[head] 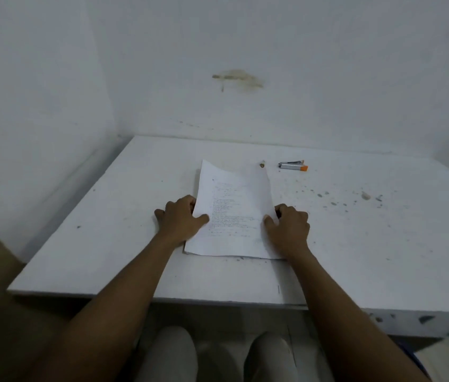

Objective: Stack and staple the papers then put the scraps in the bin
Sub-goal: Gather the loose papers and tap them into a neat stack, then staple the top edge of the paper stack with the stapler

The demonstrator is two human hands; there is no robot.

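- Left hand [182, 219] and right hand [289, 226] pinch the side edges of a stack of white handwritten papers [234, 210] on a white table [107, 230].
- A silver stapler with an orange end [293, 165] lies well beyond.

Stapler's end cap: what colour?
Orange, on the stapler; head view.

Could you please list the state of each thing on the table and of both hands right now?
papers: stacked on the table, far end lifted and curled, not visibly stapled.
left hand: gripping the stack's left edge, thumb on top.
right hand: gripping the stack's right edge, thumb on top.
stapler: lying closed on the table, untouched, beyond the papers to the right.
small brown object: lying loose beside the stapler; too small to identify.
table: scuffed and speckled.
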